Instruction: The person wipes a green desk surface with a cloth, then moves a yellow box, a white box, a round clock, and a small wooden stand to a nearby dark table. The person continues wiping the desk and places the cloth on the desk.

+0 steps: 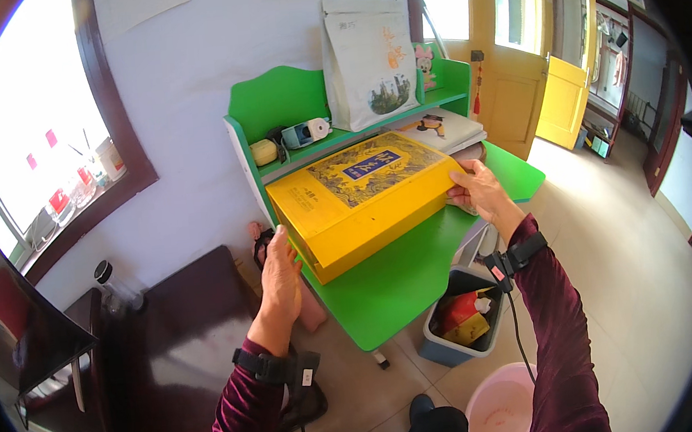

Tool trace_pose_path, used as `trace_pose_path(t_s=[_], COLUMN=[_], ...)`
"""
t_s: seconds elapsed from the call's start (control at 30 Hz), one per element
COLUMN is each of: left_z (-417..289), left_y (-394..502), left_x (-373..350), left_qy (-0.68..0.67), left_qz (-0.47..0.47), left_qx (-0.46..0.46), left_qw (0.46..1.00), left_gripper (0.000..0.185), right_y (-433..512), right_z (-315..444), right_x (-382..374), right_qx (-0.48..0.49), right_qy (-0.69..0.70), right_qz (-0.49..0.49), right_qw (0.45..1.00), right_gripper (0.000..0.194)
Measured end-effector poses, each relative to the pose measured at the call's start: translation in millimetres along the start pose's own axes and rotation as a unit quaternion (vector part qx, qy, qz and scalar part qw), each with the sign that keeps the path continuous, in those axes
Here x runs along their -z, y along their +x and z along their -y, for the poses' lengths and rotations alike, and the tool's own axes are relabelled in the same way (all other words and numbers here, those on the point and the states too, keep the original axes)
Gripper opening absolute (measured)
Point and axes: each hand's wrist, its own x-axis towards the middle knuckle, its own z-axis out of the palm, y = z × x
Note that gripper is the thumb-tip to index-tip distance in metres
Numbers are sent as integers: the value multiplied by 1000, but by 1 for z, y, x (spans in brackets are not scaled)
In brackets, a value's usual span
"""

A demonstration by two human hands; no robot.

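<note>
A large yellow cardboard gift box (364, 214) with a dark printed panel and writing lies on the green desk (385, 308). My right hand (482, 188) grips its right end, thumb near the top edge and fingers at the side. Beside the box's left end, my left hand (280, 277) is upright with its palm towards the box. Whether its fingers touch the cardboard is hard to tell. Behind the box's right part, a stack of books (437, 131) sits under the desk's shelf.
On the green shelf (369, 124) stand a white pouch (370, 66) and a pencil sharpener (308, 133). A waste bin (460, 323) and a pink basin (502, 409) are on the floor below. At left is a dark wooden table (189, 328) with a clear bottle (119, 286).
</note>
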Motion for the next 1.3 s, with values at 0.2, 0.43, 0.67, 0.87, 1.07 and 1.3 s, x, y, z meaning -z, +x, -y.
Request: trace_pose_path(t_s=[0.2,0.43,0.67,0.87,1.07,1.3], left_z=[-3,-5,15,4,-8,-14], left_y=[9,5,28,17,6,1], left_x=[-7,-8,4,-6,-13,-8], left_qy=[38,14,-71,-105,-117,-135], left_qz=[46,20,5,28,61,80], left_qx=[25,8,14,68,81,102], left_qw=[998,1000,997,992,988,982], left_gripper=[68,69,65,75,77,66], right_y=[4,56,52,43,19,13], right_z=[-7,-6,0,3,11,-5], right_x=[7,1,-31,-33,-35,-29], right_qx=[-31,102,62,72,52,95], right_qy=[-148,-293,-173,-133,-128,-179], right_qz=[13,-81,-17,-2,5,-50], right_qw=[988,947,983,988,990,978], right_gripper=[45,75,68,63,57,55])
